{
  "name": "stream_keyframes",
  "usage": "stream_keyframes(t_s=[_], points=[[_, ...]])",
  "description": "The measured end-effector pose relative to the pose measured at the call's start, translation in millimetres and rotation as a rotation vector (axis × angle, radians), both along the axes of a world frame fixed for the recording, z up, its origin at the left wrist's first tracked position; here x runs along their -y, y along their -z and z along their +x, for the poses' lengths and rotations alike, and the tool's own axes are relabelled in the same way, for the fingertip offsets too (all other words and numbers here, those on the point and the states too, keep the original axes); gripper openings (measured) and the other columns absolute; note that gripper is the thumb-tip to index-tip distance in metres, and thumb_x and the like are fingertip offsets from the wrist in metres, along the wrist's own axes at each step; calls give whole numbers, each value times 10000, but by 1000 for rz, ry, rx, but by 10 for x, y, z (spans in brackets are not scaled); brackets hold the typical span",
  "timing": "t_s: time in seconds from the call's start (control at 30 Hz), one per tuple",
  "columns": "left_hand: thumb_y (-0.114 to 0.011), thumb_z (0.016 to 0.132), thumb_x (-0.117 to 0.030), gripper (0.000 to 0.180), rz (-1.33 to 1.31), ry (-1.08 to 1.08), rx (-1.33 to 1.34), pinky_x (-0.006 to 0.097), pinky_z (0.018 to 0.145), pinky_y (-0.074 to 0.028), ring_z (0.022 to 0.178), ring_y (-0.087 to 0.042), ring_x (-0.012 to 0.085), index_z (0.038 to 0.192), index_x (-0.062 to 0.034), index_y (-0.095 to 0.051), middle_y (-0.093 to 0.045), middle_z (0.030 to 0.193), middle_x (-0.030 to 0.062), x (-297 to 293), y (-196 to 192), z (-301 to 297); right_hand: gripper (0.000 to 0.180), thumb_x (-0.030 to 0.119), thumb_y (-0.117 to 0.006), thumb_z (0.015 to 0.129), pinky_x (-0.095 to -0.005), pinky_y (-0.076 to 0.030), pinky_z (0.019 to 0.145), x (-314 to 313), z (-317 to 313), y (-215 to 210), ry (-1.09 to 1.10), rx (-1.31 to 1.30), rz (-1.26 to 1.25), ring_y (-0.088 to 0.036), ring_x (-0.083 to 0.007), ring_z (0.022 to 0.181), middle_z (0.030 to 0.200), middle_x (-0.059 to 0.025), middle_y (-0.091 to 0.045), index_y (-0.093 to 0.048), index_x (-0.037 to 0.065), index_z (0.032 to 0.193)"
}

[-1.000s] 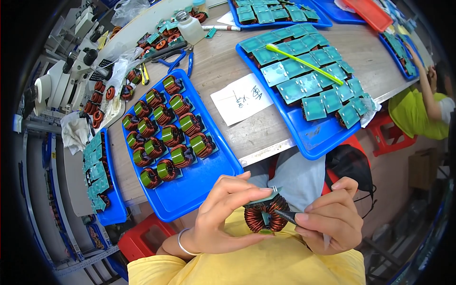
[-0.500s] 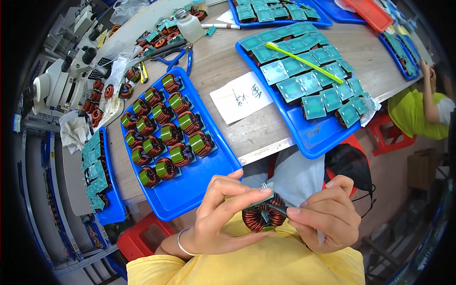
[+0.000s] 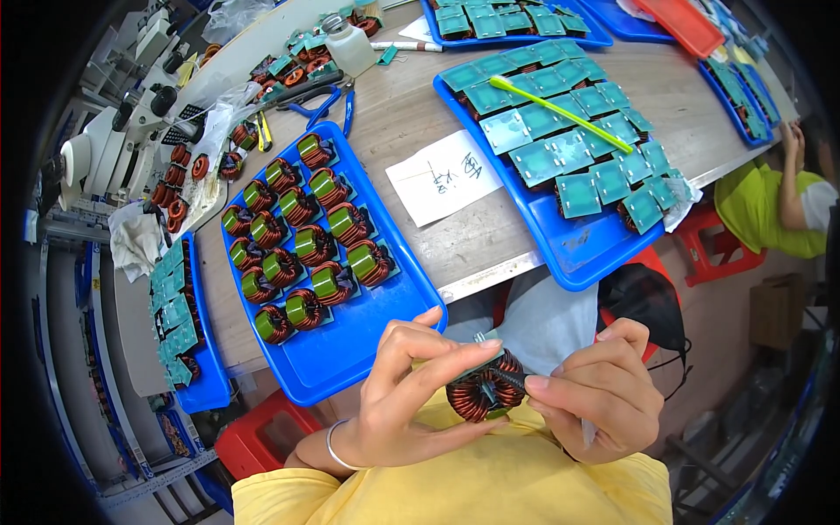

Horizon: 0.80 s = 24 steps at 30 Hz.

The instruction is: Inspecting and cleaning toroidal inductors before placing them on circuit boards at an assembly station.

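Note:
In front of my chest, a copper-wound toroidal coil [image 3: 475, 399] is pinched between the thumb and fingers of my left hand [image 3: 404, 389]. A small green circuit board [image 3: 486, 338] sits against the coil's upper side, under my left index finger. My right hand [image 3: 604, 394] is closed on a narrow black piece [image 3: 514, 379], whose end lies across the coil's face near its centre hole. Whether that piece is a tool or a strip cannot be made out. A blue tray [image 3: 350, 346] beyond my left hand bears rows of similar coils with green tape.
A second blue tray [image 3: 582, 262] at the right holds green boards with a yellow-green stick [image 3: 560, 114] on top. A written paper [image 3: 442, 179] lies between the trays. Blue-handled pliers [image 3: 348, 109] lie behind. Another blue tray [image 3: 206, 385] stands far left; a person [image 3: 774, 201] sits far right.
The coil has turned slightly in my left hand. The black piece now lies across its upper face, and my right fingertips sit a little closer to it.

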<state>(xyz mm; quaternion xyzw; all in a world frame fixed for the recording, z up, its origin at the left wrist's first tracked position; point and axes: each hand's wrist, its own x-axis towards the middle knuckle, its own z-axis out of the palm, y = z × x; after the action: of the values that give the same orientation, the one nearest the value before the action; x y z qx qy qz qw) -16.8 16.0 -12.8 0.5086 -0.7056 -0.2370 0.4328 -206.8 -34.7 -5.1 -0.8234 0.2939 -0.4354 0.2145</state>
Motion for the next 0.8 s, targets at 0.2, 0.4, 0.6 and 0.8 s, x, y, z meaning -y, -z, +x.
stream_keyframes(t_s=[0.2,0.4,0.6,0.8], points=[[-853,507,-172,640,19,-15,-68,422,913,-392,819,-515,171,1090,-47,-623,-545,892,45,-9,-16,-5,296,103,-775,562,-274,-325,652,0,-3,-29,8,-13,17,-531,-86,591,619,53,-549,-703,106,848],[-855,510,-169,641,25,-1,-87,429,927,-385,819,-515,171,1093,-43,-621,-546,886,43,4,-19,3,223,11,-709,565,-321,-308,660,3,35,-5,4,54,49,-515,-127,555,592,6,-569,-677,57,781],[-855,512,-170,640,30,0,-83,432,929,-385,822,-514,172,1094,-41,-620,-544,889,46,0,-24,4,227,5,-704,556,-320,-309,643,13,38,-2,-3,54,44,-514,-133,549,593,3,-573,-676,52,777],[-856,512,-174,645,36,3,-92,430,930,-385,822,-514,173,1096,-38,-619,-542,894,46,-4,-14,5,247,1,-713,544,-319,-305,625,23,66,36,12,106,40,-509,-141,546,580,-6,-565,-674,38,785]])
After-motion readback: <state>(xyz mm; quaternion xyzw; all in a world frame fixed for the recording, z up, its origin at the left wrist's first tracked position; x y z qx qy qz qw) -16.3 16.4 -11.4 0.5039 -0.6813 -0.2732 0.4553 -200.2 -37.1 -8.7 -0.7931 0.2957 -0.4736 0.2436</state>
